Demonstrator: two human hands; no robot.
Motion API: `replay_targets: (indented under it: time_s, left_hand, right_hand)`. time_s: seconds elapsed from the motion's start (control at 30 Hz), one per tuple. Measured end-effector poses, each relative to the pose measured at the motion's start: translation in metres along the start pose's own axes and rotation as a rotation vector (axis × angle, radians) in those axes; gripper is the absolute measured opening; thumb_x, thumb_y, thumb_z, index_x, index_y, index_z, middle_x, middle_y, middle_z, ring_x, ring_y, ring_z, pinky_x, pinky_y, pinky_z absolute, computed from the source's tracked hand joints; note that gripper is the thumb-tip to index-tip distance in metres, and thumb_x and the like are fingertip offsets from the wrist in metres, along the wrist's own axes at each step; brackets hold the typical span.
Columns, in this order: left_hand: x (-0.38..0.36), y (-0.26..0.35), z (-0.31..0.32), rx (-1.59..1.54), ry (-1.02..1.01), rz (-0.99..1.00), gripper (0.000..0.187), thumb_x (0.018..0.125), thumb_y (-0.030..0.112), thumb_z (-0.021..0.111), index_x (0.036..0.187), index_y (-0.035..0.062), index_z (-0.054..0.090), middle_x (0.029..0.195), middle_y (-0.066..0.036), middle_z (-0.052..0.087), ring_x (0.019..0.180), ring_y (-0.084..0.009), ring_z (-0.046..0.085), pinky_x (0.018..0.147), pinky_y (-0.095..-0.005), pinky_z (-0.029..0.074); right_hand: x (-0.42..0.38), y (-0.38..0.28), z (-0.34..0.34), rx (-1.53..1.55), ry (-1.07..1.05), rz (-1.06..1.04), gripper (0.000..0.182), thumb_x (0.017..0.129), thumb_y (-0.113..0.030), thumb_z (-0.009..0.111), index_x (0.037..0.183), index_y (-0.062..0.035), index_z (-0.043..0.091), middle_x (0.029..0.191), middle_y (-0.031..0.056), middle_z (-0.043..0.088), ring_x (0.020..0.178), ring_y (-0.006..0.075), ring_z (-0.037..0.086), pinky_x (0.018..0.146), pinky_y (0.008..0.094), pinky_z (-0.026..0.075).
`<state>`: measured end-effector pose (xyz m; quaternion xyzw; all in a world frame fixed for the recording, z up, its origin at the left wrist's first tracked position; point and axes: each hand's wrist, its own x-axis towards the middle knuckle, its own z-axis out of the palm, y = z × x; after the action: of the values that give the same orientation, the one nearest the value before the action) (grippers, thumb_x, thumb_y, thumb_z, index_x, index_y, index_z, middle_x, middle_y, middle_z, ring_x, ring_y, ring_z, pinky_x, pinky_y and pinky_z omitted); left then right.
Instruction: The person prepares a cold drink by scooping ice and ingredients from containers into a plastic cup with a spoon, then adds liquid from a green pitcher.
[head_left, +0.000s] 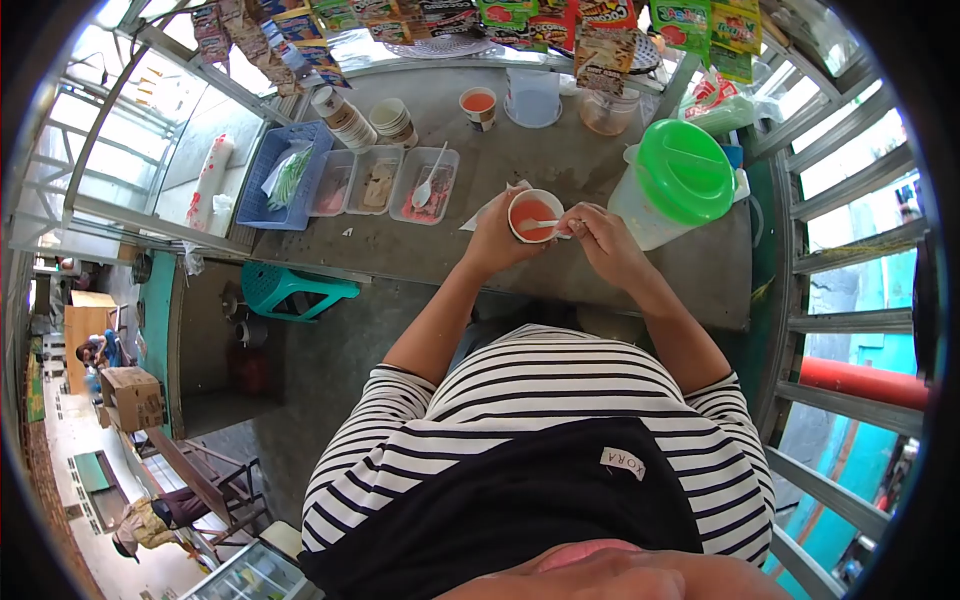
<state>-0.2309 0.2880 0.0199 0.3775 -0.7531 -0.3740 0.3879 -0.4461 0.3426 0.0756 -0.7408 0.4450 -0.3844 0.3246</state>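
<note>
A paper cup (533, 207) with orange-red liquid is in my left hand (497, 237), its fingers wrapped round the side. My right hand (603, 240) pinches the handle of a pale spoon (545, 225), whose other end dips into the liquid. Just right of my right hand stands a pitcher with a green lid (685, 172). Behind the held cup, another paper cup (478, 108) of orange-red liquid stands on the grey counter (400, 245). To the left, a clear container (424, 190) holds pink powder and a white spoon.
Beside that container are two more clear containers (377, 180), stacked paper cups (345, 118) and a blue basket (285, 180). Sachets (510, 22) hang above the counter's back. A teal stool (300, 290) stands below at left. Two people (150, 522) are farther off at left.
</note>
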Motion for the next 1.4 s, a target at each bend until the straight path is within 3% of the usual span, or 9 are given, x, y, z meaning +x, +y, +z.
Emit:
replay_targets:
  time_s: [0.37, 0.53, 0.6, 0.77, 1.03, 1.13, 1.4]
  left_hand:
    - [-0.006, 0.009, 0.017, -0.04, -0.108, 0.023, 0.077, 0.062, 0.022, 0.093, 0.126, 0.0033, 0.055, 0.12, -0.014, 0.062, 0.111, -0.029, 0.063, 0.098, -0.0393, 0.048]
    - [-0.004, 0.0, 0.014, -0.035, -0.132, 0.061, 0.079, 0.062, 0.023, 0.093, 0.128, 0.0031, 0.054, 0.121, -0.014, 0.062, 0.111, -0.0289, 0.063, 0.098, -0.039, 0.048]
    - [-0.006, 0.002, 0.013, -0.113, -0.136, -0.05, 0.079, 0.063, 0.024, 0.093, 0.128, 0.0024, 0.053, 0.12, -0.014, 0.063, 0.111, -0.0281, 0.063, 0.097, -0.0385, 0.049]
    - [-0.008, 0.002, 0.011, -0.06, -0.128, -0.041, 0.081, 0.062, 0.024, 0.093, 0.129, 0.0018, 0.053, 0.121, -0.014, 0.063, 0.11, -0.0271, 0.064, 0.096, -0.0381, 0.049]
    - [-0.014, 0.003, 0.002, -0.066, -0.137, -0.079, 0.084, 0.061, 0.027, 0.094, 0.13, 0.0023, 0.053, 0.125, -0.015, 0.062, 0.117, -0.0306, 0.061, 0.1, -0.0405, 0.047]
    - [-0.018, 0.001, 0.002, 0.007, -0.099, 0.009, 0.083, 0.06, 0.027, 0.093, 0.128, 0.0038, 0.053, 0.123, -0.015, 0.064, 0.115, -0.032, 0.063, 0.099, -0.0401, 0.048]
    - [-0.026, -0.009, -0.005, -0.037, -0.062, -0.101, 0.088, 0.061, 0.028, 0.093, 0.133, 0.0022, 0.049, 0.118, -0.016, 0.067, 0.113, -0.0329, 0.064, 0.098, -0.0399, 0.048]
  right_hand:
    - [-0.01, -0.005, -0.013, -0.048, 0.074, 0.007, 0.013, 0.092, 0.001, 0.051, 0.102, -0.0011, 0.06, 0.095, 0.0177, 0.067, 0.094, 0.038, 0.064, 0.083, 0.044, 0.05]
    - [-0.011, -0.004, -0.01, -0.243, 0.019, -0.076, 0.012, 0.092, -0.003, 0.054, 0.101, -0.0017, 0.062, 0.095, 0.0157, 0.069, 0.094, 0.0365, 0.066, 0.084, 0.0449, 0.049]
    - [-0.014, -0.004, -0.009, -0.256, 0.003, -0.057, 0.012, 0.091, -0.004, 0.055, 0.101, -0.0021, 0.062, 0.094, 0.015, 0.07, 0.093, 0.0363, 0.066, 0.084, 0.0448, 0.048]
    - [-0.012, -0.009, -0.015, -0.239, -0.082, -0.003, 0.012, 0.089, -0.006, 0.057, 0.1, -0.0029, 0.063, 0.093, 0.0142, 0.071, 0.088, 0.0352, 0.067, 0.081, 0.043, 0.048]
    - [0.007, -0.011, -0.006, -0.432, 0.0, -0.148, 0.019, 0.086, -0.005, 0.061, 0.104, -0.0067, 0.067, 0.09, 0.0108, 0.071, 0.087, 0.0299, 0.068, 0.081, 0.0401, 0.046]
    - [0.013, -0.015, -0.003, -0.479, 0.014, -0.224, 0.02, 0.083, -0.004, 0.062, 0.102, -0.0077, 0.067, 0.09, 0.0099, 0.071, 0.086, 0.0284, 0.068, 0.08, 0.0399, 0.046]
    - [0.019, -0.028, 0.006, -0.39, -0.105, -0.237, 0.015, 0.081, -0.003, 0.064, 0.095, -0.0084, 0.065, 0.089, 0.0078, 0.071, 0.084, 0.0257, 0.069, 0.078, 0.0382, 0.045]
